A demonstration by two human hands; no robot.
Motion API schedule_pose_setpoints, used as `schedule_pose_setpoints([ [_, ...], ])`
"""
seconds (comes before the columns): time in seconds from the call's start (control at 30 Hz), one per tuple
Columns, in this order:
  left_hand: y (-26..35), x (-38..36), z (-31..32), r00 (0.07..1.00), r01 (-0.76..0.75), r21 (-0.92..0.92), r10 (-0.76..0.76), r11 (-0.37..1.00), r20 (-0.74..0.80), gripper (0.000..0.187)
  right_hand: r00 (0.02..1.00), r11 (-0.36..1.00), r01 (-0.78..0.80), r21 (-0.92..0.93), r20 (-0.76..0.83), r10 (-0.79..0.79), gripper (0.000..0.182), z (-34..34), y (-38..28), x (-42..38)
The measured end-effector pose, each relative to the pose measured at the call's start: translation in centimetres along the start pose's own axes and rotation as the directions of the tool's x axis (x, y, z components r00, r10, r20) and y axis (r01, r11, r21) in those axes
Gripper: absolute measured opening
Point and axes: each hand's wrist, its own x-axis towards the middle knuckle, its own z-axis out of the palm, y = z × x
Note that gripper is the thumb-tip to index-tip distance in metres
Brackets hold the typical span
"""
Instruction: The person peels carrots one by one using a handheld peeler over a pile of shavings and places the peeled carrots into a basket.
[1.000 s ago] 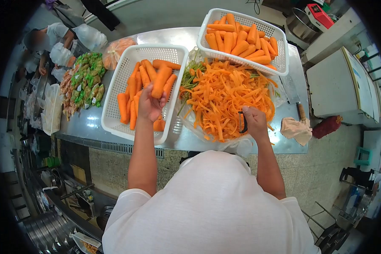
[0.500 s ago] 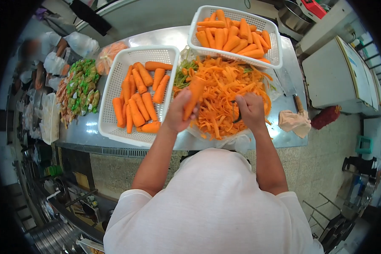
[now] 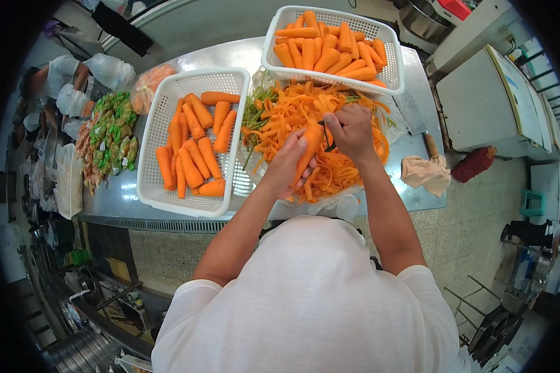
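My left hand (image 3: 290,164) is wrapped round a carrot (image 3: 309,148), which tilts up to the right over a heap of orange peelings (image 3: 342,174). In my right hand (image 3: 353,132) is a dark peeler (image 3: 328,138), its head at the upper end of the carrot. The peelings lie on clear plastic, with green stems (image 3: 252,118) at their left edge. Left of my hands, a white basket (image 3: 244,84) holds several carrots. Behind the heap, another white basket (image 3: 399,68) is piled with carrots.
A cleaver (image 3: 412,115) and a beige cloth (image 3: 424,175) lie at the right of the metal table (image 3: 109,202). Bagged carrots (image 3: 150,89) and green-and-brown packets (image 3: 113,133) are at the left. Beyond them is another person (image 3: 59,78). A dark red sack (image 3: 474,164) stands right.
The carrot and my left hand have moved right. My right hand has come up and left, bringing the peeler against the carrot. The whole view has shifted slightly.
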Motion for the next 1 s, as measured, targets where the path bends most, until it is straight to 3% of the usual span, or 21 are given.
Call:
schedule_pose_setpoints([
  [0.13,-0.5,0.2,0.0,0.996,-0.053,0.142,0.062,0.988,-0.062,0.060,0.999,0.995,0.018,-0.097,-0.038,-0.022,0.045,0.9,0.4,0.2],
  [0.23,-0.6,0.2,-0.4,0.995,-0.082,0.092,0.086,0.992,-0.046,0.059,0.999,0.997,0.028,-0.069,-0.019,-0.030,0.047,1.1,2.1,0.4],
  [0.3,-0.2,-0.3,0.0,0.994,-0.098,0.089,0.102,0.991,-0.046,0.057,0.931,0.930,-0.355,-0.095,0.062,0.361,0.049,0.9,3.6,0.5],
  [0.33,0.0,-0.5,0.0,0.991,-0.118,0.078,0.123,0.990,-0.054,0.055,0.933,0.933,-0.349,-0.093,0.064,0.355,0.049,0.8,3.4,0.6],
  [0.4,-0.1,0.0,-0.1,0.989,-0.117,0.024,0.119,0.993,-0.082,0.053,0.984,0.981,-0.177,-0.084,-0.015,0.176,0.049,0.3,2.5,0.1],
  [0.43,-0.3,0.0,-0.1,0.991,-0.102,-0.027,0.099,0.994,-0.096,0.052,0.983,0.980,-0.183,-0.082,-0.009,0.183,0.049,0.3,1.4,-0.1],
  [0.5,-0.5,0.9,-0.9,0.994,-0.089,-0.013,0.088,0.996,-0.070,0.051,0.992,0.990,0.117,-0.079,-0.047,-0.121,0.050,0.6,-0.2,0.4],
  [0.53,-0.8,0.9,-1.2,0.996,-0.067,0.000,0.067,0.998,-0.051,0.051,0.992,0.991,0.108,-0.084,-0.050,-0.113,0.050,0.8,0.6,0.1],
  [0.6,-0.8,0.4,-0.7,0.995,-0.065,0.042,0.068,0.997,-0.071,0.051,0.992,0.985,-0.118,-0.124,-0.061,0.112,0.050,1.3,1.7,0.9],
  [0.73,0.1,0.3,-0.6,0.989,-0.049,0.194,0.075,0.980,-0.127,0.050,0.997,0.999,0.034,-0.021,-0.071,-0.035,0.051,0.7,0.0,1.0],
  [0.83,0.3,0.7,-0.9,0.994,-0.038,0.173,0.054,0.984,-0.093,0.049,0.999,0.997,-0.017,-0.074,0.031,0.019,0.050,1.4,1.8,0.7],
  [0.9,0.6,0.1,-0.4,0.990,-0.054,0.194,0.077,0.979,-0.115,0.050,0.979,0.976,-0.201,-0.078,0.012,0.203,0.050,1.3,2.5,1.0],
  [0.93,0.6,-0.3,-0.2,0.986,-0.056,0.208,0.086,0.976,-0.142,0.051,0.979,0.977,-0.199,-0.074,0.018,0.201,0.050,1.1,1.3,1.5],
  [1.0,0.7,-0.4,-0.5,0.989,-0.045,0.178,0.068,0.983,-0.129,0.051,0.996,0.996,0.094,-0.001,0.001,-0.094,0.050,0.5,-0.9,1.4],
])
